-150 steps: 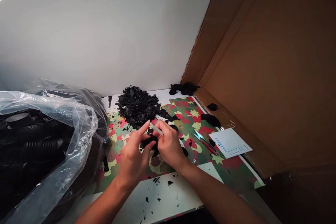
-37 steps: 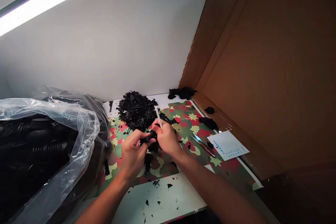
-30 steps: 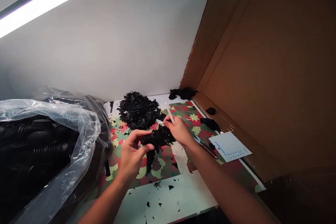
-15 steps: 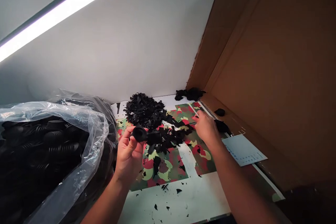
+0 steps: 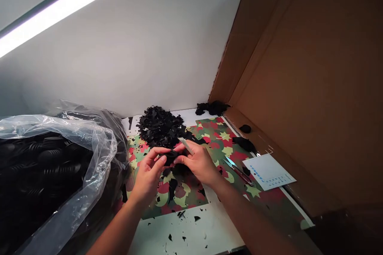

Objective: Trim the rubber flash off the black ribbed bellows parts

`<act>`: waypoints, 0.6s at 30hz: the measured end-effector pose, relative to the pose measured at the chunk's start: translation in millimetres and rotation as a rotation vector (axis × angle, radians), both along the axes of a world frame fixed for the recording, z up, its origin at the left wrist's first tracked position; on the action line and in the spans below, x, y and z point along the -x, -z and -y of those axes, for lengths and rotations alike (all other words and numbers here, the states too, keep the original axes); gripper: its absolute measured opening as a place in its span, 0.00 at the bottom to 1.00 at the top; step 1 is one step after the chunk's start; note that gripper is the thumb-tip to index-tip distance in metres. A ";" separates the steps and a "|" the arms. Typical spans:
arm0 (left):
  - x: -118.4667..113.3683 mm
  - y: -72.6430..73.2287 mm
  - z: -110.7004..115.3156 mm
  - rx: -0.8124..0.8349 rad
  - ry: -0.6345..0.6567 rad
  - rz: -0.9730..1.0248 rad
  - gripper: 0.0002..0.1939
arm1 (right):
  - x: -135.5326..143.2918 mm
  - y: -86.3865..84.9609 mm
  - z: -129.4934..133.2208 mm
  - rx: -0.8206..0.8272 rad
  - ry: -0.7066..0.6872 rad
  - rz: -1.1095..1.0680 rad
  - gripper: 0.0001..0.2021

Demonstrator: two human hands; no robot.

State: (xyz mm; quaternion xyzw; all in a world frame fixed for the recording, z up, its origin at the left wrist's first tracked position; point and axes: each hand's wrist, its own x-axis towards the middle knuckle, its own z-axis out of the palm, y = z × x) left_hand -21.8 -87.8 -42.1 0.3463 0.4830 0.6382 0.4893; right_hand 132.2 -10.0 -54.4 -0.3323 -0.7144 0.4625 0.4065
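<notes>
Pinched in the fingers of my left hand (image 5: 149, 172) is a black rubber cup-shaped part (image 5: 171, 155). My right hand (image 5: 199, 161) meets it from the other side, with thumb and fingertips closed at the part's edge. A pale flat strip (image 5: 186, 146) sticks up out of the right hand; its lower end is hidden by the fingers. Below the hands lie black scraps (image 5: 172, 189) on a camouflage-patterned sheet (image 5: 167, 205).
A clear plastic bag (image 5: 101, 143) full of ribbed black rubber parts (image 5: 56, 163) stands at left. Behind the hands rises a heap of black trimmings (image 5: 160, 125). Pointed snips (image 5: 238, 171) and a white card (image 5: 269, 171) lie at right, beside a cardboard wall (image 5: 299, 87).
My right hand has come left from the right side of the sheet to the black part, bringing the pale strip. The left hand has turned the part, and the snips are now uncovered.
</notes>
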 end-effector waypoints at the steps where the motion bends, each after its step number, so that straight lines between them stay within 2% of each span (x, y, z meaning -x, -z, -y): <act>1: 0.7 0.2 0.4 -0.018 0.003 -0.095 0.19 | 0.1 1.7 -0.1 -0.035 0.008 0.027 0.03; 5: 4.6 -3.4 0.0 -0.123 -0.006 -0.595 0.19 | -1.1 6.3 1.5 -0.221 -0.032 0.132 0.11; 7: 8.2 -6.7 -0.3 -0.155 0.002 -0.887 0.16 | -1.9 6.4 3.3 -0.309 -0.083 0.206 0.12; 9: 12.4 -10.1 0.5 -0.174 0.052 -1.076 0.14 | -3.4 5.1 4.4 -0.352 -0.150 0.277 0.11; 13: 16.8 -16.2 6.0 -0.254 0.113 -1.118 0.14 | -9.2 -0.8 3.5 -0.317 -0.343 0.275 0.13; 18: 5.4 -18.0 14.9 -0.461 -0.041 -1.022 0.14 | -18.0 -16.3 1.9 -0.262 -0.490 0.154 0.13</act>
